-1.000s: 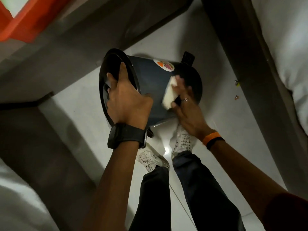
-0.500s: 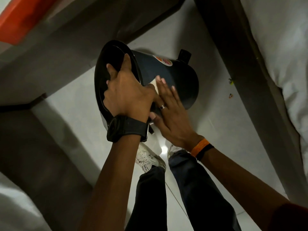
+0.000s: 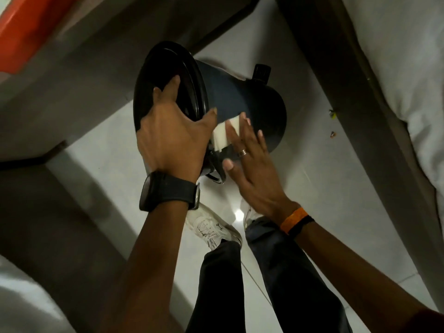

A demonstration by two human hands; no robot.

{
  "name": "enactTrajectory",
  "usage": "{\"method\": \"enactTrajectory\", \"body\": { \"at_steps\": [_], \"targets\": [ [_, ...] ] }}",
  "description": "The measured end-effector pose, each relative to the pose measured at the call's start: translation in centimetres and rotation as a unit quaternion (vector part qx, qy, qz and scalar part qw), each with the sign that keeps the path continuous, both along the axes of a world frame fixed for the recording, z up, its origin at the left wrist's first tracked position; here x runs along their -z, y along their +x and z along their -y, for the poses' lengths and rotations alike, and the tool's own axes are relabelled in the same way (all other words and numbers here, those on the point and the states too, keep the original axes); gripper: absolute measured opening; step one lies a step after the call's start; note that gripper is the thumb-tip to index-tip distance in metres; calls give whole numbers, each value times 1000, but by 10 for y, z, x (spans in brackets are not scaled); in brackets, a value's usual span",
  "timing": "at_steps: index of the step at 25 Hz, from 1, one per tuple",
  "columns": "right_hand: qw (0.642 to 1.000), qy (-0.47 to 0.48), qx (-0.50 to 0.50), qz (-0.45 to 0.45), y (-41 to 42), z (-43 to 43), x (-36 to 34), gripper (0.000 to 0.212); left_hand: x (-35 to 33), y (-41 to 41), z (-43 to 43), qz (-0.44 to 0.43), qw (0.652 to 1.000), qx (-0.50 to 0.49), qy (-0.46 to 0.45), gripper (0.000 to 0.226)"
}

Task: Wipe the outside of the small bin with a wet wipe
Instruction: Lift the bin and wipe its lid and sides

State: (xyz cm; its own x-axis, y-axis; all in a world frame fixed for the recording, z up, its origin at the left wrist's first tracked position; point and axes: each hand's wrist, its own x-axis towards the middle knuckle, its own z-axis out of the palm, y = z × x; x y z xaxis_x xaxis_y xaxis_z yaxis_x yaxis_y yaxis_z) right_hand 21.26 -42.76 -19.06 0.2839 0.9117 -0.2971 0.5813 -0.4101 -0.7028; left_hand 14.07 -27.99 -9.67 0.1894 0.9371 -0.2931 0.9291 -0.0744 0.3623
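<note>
A small dark bin [image 3: 230,97] is held in the air on its side, its black lid [image 3: 165,75] facing left and its base to the right. My left hand [image 3: 173,133] grips the lid end, fingers over the lid and thumb on the bin's wall. My right hand [image 3: 249,159] lies flat on the bin's near side and presses a folded white wet wipe [image 3: 225,133] against it with its fingers. A black pedal [image 3: 260,72] sticks out at the base end.
Pale tiled floor [image 3: 312,188] lies below, with my white shoes [image 3: 211,229] and dark trousers under the bin. A bed with white bedding [image 3: 396,56] runs along the right, an orange object [image 3: 21,32] at the top left. Small scraps [image 3: 332,123] lie on the floor by the bed.
The bin has turned in my hands, so its round sticker has gone out of sight. My right hand with the wipe has slid along the wall toward the lid end.
</note>
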Motion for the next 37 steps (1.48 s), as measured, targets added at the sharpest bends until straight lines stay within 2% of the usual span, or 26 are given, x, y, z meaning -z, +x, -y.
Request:
{"method": "enactTrajectory", "body": {
  "at_steps": [4, 6, 8, 11, 13, 15, 16, 17, 18, 21, 23, 25, 27, 28, 33, 37],
  "targets": [
    [983, -115, 126, -69, 45, -59, -4, 68, -1, -9, 22, 45, 994, 70, -77, 93],
    [988, -86, 101, -78, 55, -90, -8, 67, 1, -6, 29, 58, 992, 66, -86, 93],
    [996, -9, 40, -75, 50, -99, -12, 65, 1, -5, 34, 58, 993, 59, -87, 88],
    [999, 23, 0, -28, 51, -62, 1, 59, 3, -9, 37, 62, 992, 54, -99, 83],
    [996, -72, 60, -7, 57, -22, 23, 58, 4, -11, 35, 54, 993, 51, -93, 80],
    [963, -194, 170, -76, 63, 4, 41, 58, 5, -10, 34, 32, 995, 58, -74, 79],
    [947, -220, 209, -110, 63, 9, 45, 59, 6, -8, 34, 22, 995, 68, -65, 78],
    [943, -217, 220, -124, 57, 8, 44, 61, 8, -5, 34, 14, 995, 79, -55, 79],
    [954, -183, 205, -117, 46, 5, 38, 62, 9, -3, 33, 6, 995, 84, -48, 79],
    [993, -4, 94, -74, -3, -1, 9, 58, 12, -2, 26, -6, 996, 78, -45, 78],
    [993, 6, 85, -76, -19, 3, 5, 54, 12, -5, 22, -9, 996, 74, -49, 79],
    [968, -92, 201, -121, -5, 5, 18, 52, 10, -6, 22, -9, 996, 75, -50, 80],
    [901, -182, 333, -208, 24, 6, 41, 59, 9, -5, 30, -9, 995, 86, -40, 81],
    [879, -200, 367, -229, 39, 7, 53, 62, 9, -3, 36, -6, 995, 96, -33, 81],
    [850, -168, 381, -323, 75, 3, 73, 66, 10, -4, 59, 2, 989, 145, -11, 87],
    [834, -253, 415, -260, 63, 4, 62, 49, 16, -31, 81, -28, 958, 284, 23, 90]
  ]
}}
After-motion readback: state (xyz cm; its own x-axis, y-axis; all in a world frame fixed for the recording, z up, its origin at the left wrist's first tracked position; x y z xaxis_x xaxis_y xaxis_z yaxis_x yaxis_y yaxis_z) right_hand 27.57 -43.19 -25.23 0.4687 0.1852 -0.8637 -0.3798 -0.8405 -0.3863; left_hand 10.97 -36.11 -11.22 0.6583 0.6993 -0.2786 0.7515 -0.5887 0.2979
